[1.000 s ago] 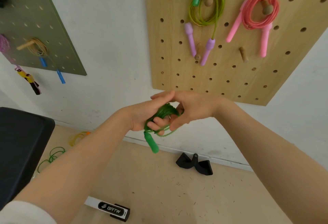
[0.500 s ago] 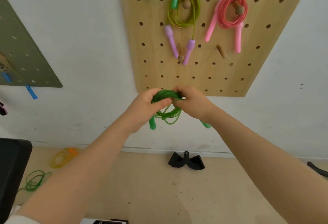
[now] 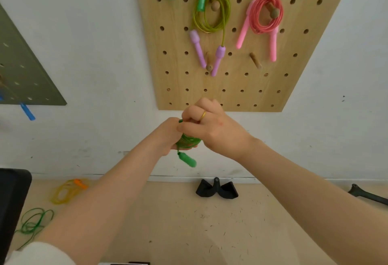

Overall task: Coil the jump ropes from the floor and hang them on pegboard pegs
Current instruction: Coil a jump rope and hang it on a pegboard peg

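At far left a grey-green pegboard (image 3: 25,71) hangs on the wall, and below it a yellow rope (image 3: 63,191) and a loose green rope (image 3: 34,221) lie on the floor. My left hand (image 3: 165,136) curls around the coiled green jump rope (image 3: 186,140), one handle (image 3: 187,159) dangling beneath. My right hand (image 3: 212,127) pinches the coil's top, covering most of it. Above, the wooden pegboard (image 3: 294,59) carries a yellow-green rope (image 3: 212,11) and a pink rope (image 3: 265,13) on pegs. A black object (image 3: 216,190) sits by the baseboard.
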`<state>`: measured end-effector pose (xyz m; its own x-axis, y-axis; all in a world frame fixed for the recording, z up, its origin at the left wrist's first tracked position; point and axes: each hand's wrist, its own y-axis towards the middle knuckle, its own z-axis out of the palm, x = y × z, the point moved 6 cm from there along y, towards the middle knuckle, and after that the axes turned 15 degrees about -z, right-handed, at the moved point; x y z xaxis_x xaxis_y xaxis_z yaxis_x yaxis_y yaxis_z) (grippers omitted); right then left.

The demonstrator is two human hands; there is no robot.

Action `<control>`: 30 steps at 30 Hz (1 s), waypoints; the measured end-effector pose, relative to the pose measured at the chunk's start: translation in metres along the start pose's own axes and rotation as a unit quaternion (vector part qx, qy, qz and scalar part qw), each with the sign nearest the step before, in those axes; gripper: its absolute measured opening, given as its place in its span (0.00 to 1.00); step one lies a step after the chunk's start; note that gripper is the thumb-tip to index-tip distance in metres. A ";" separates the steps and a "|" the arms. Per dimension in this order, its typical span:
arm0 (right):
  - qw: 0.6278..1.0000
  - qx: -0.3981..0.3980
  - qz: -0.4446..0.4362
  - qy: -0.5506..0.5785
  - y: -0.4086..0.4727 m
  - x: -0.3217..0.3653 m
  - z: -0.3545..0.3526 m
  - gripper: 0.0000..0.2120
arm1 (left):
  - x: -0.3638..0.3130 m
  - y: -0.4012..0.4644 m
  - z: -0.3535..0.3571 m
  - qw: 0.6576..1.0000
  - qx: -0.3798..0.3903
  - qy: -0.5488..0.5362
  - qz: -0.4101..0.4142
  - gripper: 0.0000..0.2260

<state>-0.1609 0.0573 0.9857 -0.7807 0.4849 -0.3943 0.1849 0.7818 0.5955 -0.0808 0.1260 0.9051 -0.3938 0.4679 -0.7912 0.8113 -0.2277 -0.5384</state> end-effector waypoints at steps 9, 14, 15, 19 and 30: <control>0.986 0.006 0.169 -0.011 -0.013 -0.008 0.008 0.16 | 0.011 -0.007 -0.011 0.994 0.041 -0.095 -0.014 0.08; 0.895 -0.029 0.374 0.243 -0.038 -0.021 0.021 0.16 | 0.013 -0.005 -0.021 0.986 0.008 -0.166 0.010 0.08; 0.894 -0.014 0.381 0.235 -0.039 -0.022 0.023 0.17 | 0.012 -0.007 -0.019 0.988 0.009 -0.154 0.027 0.07; 0.949 0.056 0.308 0.028 -0.034 -0.018 0.029 0.16 | 0.001 -0.017 -0.010 0.992 0.001 -0.082 0.095 0.07; 0.811 0.038 0.465 0.352 -0.029 -0.023 0.055 0.39 | -0.022 -0.028 -0.017 0.967 -0.102 0.014 0.233 0.10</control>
<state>-0.1151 0.0449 0.9390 -0.4255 0.5554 0.7145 0.9047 0.2411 0.3513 -0.0874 0.1364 0.9429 0.0445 0.3785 -0.9245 0.9672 -0.2482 -0.0550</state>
